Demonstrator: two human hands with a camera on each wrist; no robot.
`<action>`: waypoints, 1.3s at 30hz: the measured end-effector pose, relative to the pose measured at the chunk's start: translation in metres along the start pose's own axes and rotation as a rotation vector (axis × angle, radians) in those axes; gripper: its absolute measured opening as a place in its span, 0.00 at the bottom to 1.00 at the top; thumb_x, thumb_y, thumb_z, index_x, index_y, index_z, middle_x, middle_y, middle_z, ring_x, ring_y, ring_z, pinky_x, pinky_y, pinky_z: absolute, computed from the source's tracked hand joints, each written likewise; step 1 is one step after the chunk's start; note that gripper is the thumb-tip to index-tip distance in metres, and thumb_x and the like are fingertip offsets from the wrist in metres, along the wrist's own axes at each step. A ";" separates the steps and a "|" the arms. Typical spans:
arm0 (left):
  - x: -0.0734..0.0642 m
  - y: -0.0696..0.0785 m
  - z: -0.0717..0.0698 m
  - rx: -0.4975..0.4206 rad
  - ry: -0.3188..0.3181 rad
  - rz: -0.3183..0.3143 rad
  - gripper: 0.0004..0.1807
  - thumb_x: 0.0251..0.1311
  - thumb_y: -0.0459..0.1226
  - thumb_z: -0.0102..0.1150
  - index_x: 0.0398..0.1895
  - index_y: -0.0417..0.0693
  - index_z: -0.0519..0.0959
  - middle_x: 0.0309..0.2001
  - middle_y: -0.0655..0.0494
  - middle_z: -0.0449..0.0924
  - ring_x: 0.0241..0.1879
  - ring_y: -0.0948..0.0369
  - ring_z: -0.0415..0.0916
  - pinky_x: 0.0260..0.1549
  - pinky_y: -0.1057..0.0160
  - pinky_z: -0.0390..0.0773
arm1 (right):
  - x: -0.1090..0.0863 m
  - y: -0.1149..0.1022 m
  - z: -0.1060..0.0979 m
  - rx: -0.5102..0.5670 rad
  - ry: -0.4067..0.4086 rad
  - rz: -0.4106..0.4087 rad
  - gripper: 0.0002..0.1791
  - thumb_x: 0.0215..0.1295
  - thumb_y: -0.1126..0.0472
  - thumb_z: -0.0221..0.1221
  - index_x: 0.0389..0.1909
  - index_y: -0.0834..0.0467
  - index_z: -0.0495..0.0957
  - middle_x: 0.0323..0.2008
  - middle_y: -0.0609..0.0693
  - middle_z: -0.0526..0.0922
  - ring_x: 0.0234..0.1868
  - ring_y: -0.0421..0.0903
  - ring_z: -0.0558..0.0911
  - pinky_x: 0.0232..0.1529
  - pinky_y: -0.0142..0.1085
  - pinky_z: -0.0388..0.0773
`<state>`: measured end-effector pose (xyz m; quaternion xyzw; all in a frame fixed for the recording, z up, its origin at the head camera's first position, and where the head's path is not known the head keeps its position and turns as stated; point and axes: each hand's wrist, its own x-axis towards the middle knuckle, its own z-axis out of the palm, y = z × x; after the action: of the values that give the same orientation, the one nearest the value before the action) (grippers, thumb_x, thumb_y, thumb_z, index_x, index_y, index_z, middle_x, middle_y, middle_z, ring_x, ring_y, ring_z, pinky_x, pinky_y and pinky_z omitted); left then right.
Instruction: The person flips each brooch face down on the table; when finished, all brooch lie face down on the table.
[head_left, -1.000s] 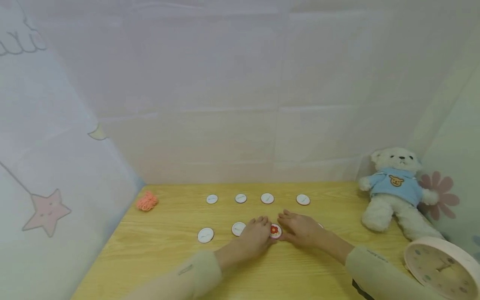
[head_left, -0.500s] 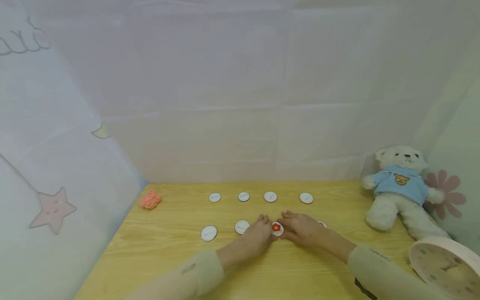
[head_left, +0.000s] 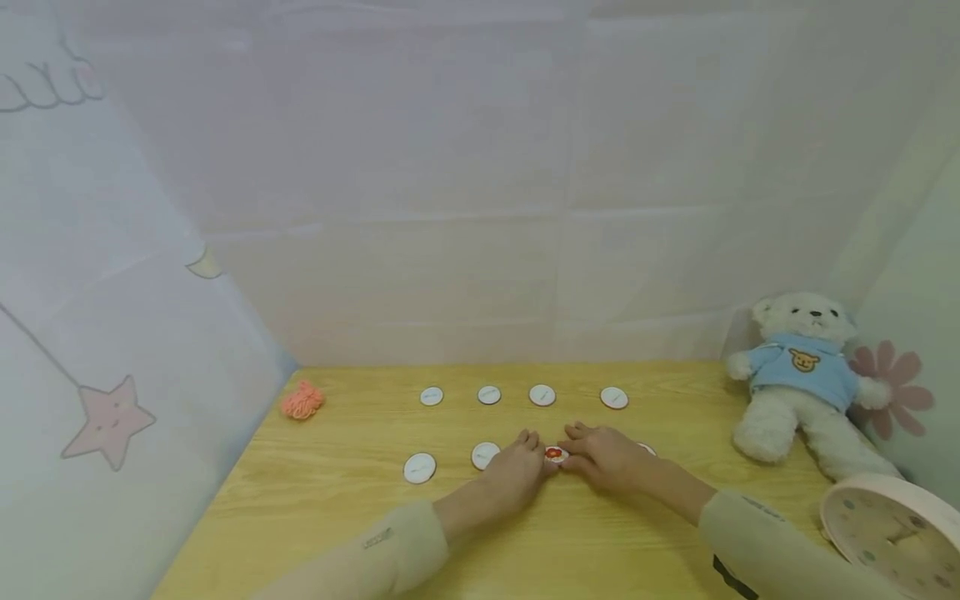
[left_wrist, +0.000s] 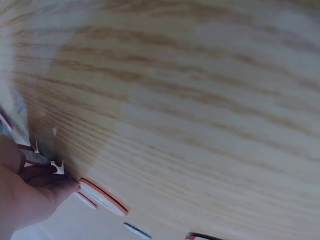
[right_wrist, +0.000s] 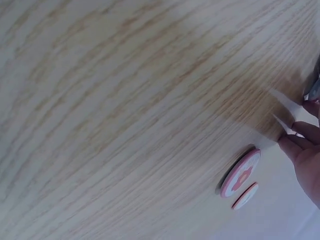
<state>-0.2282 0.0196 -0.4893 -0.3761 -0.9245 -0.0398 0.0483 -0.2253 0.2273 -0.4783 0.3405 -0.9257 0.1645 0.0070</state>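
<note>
A round pin badge with a red flower is between my two hands, its face looking narrow and tilted in the head view. My left hand pinches its left edge, and the right hand pinches the opposite edge. Just left of the left hand lies a white-backed badge, with another badge farther left. Partly hidden behind the right hand is a pink-rimmed flower badge, face up in the right wrist view. The fingertips on the held badge are too small to make out fully.
Along the back of the wooden table runs a row of several white-backed badges. An orange yarn bundle lies at the back left. On the right are a white teddy bear in blue and a round clock.
The flower badge has tipped, so its face looks flatter than before. Both hands stay at its edges with only slight movement. The whole head view has shifted a little.
</note>
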 end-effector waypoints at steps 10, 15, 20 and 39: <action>-0.001 0.003 0.007 0.090 -0.003 -0.006 0.21 0.71 0.39 0.52 0.60 0.32 0.73 0.61 0.39 0.74 0.63 0.49 0.70 0.59 0.60 0.73 | 0.001 0.003 -0.001 0.034 0.040 0.008 0.17 0.76 0.56 0.50 0.49 0.62 0.83 0.54 0.69 0.78 0.57 0.68 0.75 0.57 0.56 0.73; -0.002 0.005 0.009 0.084 0.003 -0.033 0.23 0.70 0.37 0.53 0.63 0.31 0.70 0.61 0.40 0.74 0.63 0.50 0.70 0.56 0.59 0.75 | 0.002 0.006 0.000 0.031 0.069 -0.013 0.15 0.75 0.60 0.51 0.47 0.64 0.83 0.50 0.67 0.81 0.53 0.67 0.78 0.54 0.56 0.76; 0.000 0.008 0.009 0.136 0.020 -0.063 0.28 0.69 0.38 0.54 0.66 0.30 0.65 0.61 0.43 0.74 0.61 0.52 0.72 0.49 0.62 0.80 | 0.004 0.005 0.002 0.012 0.133 -0.021 0.14 0.75 0.62 0.51 0.46 0.67 0.81 0.42 0.61 0.85 0.48 0.61 0.83 0.48 0.51 0.81; -0.001 0.009 0.008 0.109 0.013 -0.056 0.33 0.70 0.43 0.53 0.72 0.36 0.59 0.63 0.42 0.72 0.63 0.50 0.70 0.55 0.60 0.76 | 0.007 0.001 0.013 0.079 0.334 0.170 0.05 0.63 0.61 0.65 0.37 0.54 0.87 0.34 0.45 0.87 0.35 0.41 0.83 0.33 0.35 0.81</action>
<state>-0.2216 0.0257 -0.4970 -0.3465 -0.9352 0.0067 0.0735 -0.2297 0.2201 -0.4902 0.2289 -0.9299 0.2552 0.1333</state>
